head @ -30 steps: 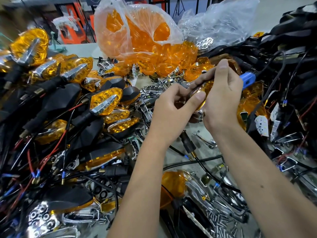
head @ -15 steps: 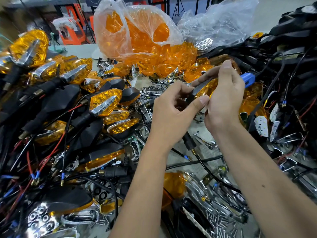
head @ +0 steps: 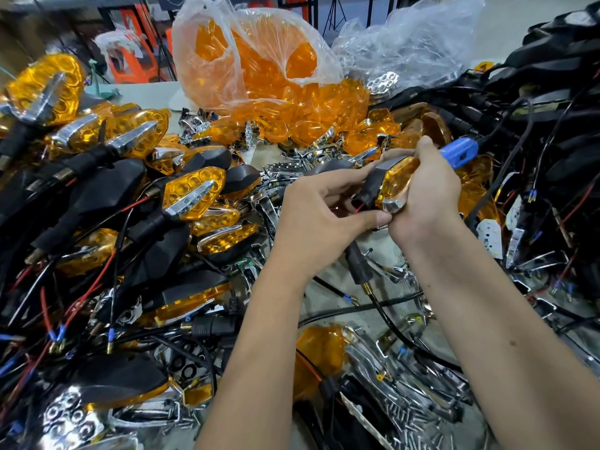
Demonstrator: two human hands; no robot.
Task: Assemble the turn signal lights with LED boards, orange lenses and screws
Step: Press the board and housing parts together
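Light (head: 391,183) tilted up, btwn fingers (head: 425,157)

- One view only, from a camera worn on the person's head, looking forward and down across a crowded workbench (head: 147,89).
- The wide lens bends the edges; both forearms enter from 6 o'clock and run toward the centre.
- The left hand (head: 319,219) and right hand (head: 428,199) meet just above centre, close to the camera, together holding a turn signal light (head: 391,181).
- Farther off, at 12 o'clock, sits a clear bag of orange lenses (head: 253,63).
- Finished lights (head: 191,193) are heaped toward 9 o'clock, black cables (head: 552,102) toward 2 o'clock.
- There is no second view for this one to share ground with.
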